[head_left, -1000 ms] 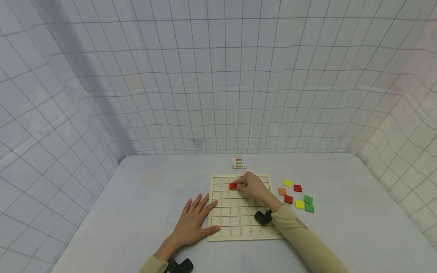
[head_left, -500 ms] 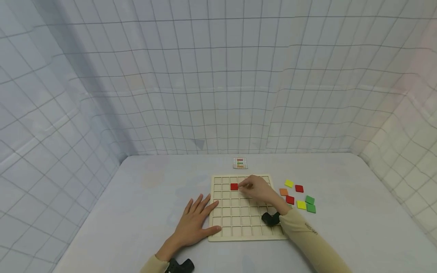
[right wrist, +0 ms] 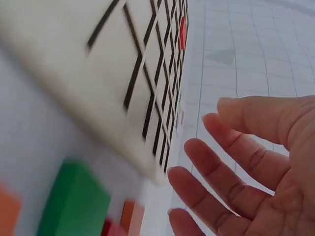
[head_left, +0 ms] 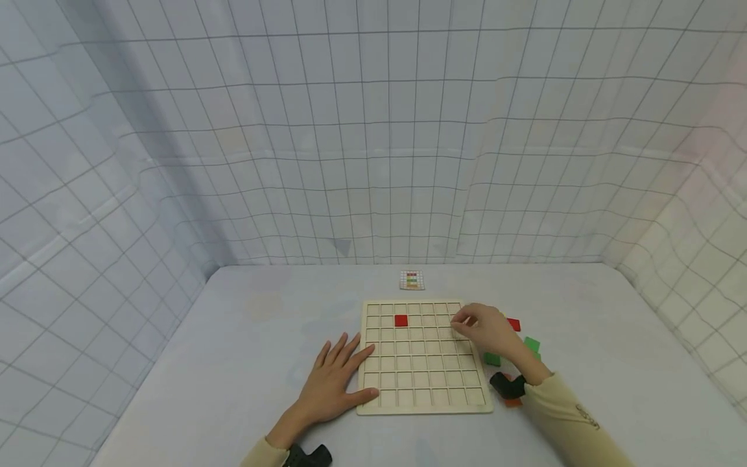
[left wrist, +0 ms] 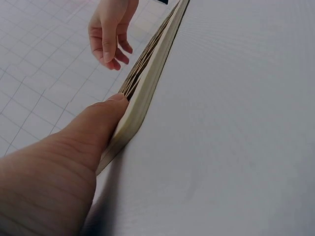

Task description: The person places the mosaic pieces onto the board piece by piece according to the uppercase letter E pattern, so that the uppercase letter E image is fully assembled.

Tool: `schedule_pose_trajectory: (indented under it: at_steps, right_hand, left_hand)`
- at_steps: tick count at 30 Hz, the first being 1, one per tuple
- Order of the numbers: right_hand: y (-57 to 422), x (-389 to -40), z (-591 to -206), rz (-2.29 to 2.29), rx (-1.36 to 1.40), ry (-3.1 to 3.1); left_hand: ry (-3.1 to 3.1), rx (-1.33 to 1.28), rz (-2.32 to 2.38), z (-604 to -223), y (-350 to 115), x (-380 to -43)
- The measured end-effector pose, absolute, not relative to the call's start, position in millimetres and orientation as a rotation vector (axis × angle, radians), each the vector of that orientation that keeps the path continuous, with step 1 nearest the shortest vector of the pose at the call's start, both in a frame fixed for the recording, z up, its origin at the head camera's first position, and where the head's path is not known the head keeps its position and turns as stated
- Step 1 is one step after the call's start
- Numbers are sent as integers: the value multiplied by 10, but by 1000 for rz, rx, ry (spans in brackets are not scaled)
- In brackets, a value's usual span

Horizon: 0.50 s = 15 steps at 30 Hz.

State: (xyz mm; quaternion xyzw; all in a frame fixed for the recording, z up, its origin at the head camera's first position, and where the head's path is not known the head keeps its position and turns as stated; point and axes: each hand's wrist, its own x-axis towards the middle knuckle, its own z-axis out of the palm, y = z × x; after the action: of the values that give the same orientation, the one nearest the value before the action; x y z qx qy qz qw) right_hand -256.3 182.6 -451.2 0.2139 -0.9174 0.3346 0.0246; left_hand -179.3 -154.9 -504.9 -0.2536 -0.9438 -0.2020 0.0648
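A pale grid board [head_left: 428, 380] lies flat on the white table, with one red square tile [head_left: 401, 320] in a cell of its second row from the far side. My left hand [head_left: 331, 386] rests spread out at the board's left edge; in the left wrist view its thumb [left wrist: 98, 120] lies on the rim. Over the board's right edge hovers my right hand [head_left: 493, 334], its fingers loosely bent and holding nothing. In the right wrist view the fingers [right wrist: 241, 162] are apart from the thumb, and a blurred green tile [right wrist: 74, 201] shows below.
Loose tiles lie right of the board, partly hidden by the right hand and wrist: a red tile [head_left: 513, 323], green tiles [head_left: 493, 359] and an orange tile [head_left: 513, 403] among them. A small card with a coloured grid pattern [head_left: 412, 280] lies behind the board. Gridded white cloth [head_left: 373, 162] surrounds the table.
My right hand has moved away from the red tile, rightward across the board to its right edge. The red tile stays in its cell. My left hand has stayed in place.
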Motion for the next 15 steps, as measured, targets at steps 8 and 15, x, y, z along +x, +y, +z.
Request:
schedule_pose_trajectory:
  at_steps: [8,15]
  right_hand:
    - [2148,-2426,-4471,788,456,-2933]
    - [2301,-2379,-4505,777,322,-3005]
  left_hand:
    - [-2839,-777,-605,-5031,-1553,-1780]
    - [-2808,-783,-611,-5037,-1553,-1779]
